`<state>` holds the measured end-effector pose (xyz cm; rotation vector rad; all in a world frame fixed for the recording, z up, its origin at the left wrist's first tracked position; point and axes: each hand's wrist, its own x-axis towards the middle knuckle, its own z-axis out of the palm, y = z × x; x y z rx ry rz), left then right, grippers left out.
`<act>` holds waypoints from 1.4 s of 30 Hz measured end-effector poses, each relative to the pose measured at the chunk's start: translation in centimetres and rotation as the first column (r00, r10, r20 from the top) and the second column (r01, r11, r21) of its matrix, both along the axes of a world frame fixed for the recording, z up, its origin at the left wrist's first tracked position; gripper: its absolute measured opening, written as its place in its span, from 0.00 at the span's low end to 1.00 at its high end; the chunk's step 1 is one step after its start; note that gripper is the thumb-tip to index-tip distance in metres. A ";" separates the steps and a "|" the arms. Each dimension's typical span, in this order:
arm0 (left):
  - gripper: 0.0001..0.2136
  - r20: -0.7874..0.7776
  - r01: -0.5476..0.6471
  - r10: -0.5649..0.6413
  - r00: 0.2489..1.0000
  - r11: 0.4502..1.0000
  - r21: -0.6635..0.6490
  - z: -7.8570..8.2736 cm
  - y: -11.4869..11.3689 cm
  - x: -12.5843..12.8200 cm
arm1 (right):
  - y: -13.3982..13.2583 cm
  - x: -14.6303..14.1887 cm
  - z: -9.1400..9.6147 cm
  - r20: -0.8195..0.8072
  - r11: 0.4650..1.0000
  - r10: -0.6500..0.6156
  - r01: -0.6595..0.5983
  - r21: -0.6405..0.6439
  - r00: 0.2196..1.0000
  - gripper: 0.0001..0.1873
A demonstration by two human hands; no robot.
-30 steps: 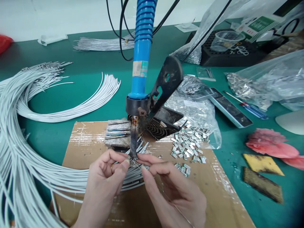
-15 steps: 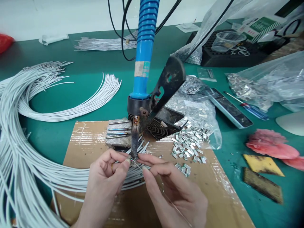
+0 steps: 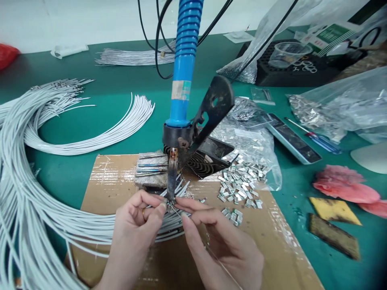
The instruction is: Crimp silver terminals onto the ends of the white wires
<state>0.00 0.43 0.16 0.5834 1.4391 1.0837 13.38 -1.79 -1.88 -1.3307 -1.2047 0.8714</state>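
White wire end (image 3: 167, 200), pinched in my left hand (image 3: 136, 217), meets the soldering iron (image 3: 183, 80) tip above the cardboard (image 3: 115, 177). My right hand (image 3: 223, 245) pinches the solder wire (image 3: 225, 270). With fingertips just beside hot metal, a slip would likely burn them or smear the joint.

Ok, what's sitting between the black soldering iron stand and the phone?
Head view: a clear bag of small metal clips lies between the soldering iron stand and the phone, its mouth spilling loose clips onto the cardboard.
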 end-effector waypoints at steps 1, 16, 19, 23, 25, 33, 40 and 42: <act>0.11 -0.022 0.000 0.000 1.000 1.000 0.010 0.0 -0.1 0.0 | 0.0 0.0 0.0 -0.005 1.000 0.001 -0.001 -0.002 1.000 0.09; 0.10 -0.097 -0.045 0.050 0.994 0.998 0.045 0.2 -1.8 1.4 | -0.2 0.9 -0.5 0.004 0.993 -0.065 0.065 -0.098 0.998 0.03; 0.12 -0.094 -0.021 0.023 0.995 1.000 0.019 0.1 -2.3 1.2 | -0.1 1.2 -0.7 0.131 0.993 0.035 -0.019 -0.116 0.991 0.12; 0.15 -0.072 0.038 -0.039 0.997 0.999 -0.020 -0.1 -2.9 1.0 | -0.2 1.2 -0.6 0.110 0.980 0.182 -0.171 -0.104 0.977 0.17; 0.18 -0.061 0.070 -0.072 0.996 0.997 -0.033 -0.2 -3.2 0.9 | -0.2 1.1 -0.5 0.075 0.978 0.192 -0.184 -0.095 0.979 0.17; 0.24 -0.068 0.145 -0.149 0.986 0.988 -0.060 -0.6 -4.9 0.3 | -0.9 1.2 -0.7 -0.025 0.968 0.219 -0.220 -0.119 0.975 0.18; 0.23 -0.059 0.167 -0.169 0.984 0.985 -0.033 -0.9 -5.8 0.0 | -1.6 1.3 -0.5 -0.034 0.968 0.214 -0.217 -0.129 0.976 0.18; 0.23 -0.046 0.151 -0.152 0.987 0.988 -0.032 -0.8 -5.9 0.0 | -1.8 1.2 -0.5 -0.047 0.963 0.218 -0.222 -0.150 0.975 0.18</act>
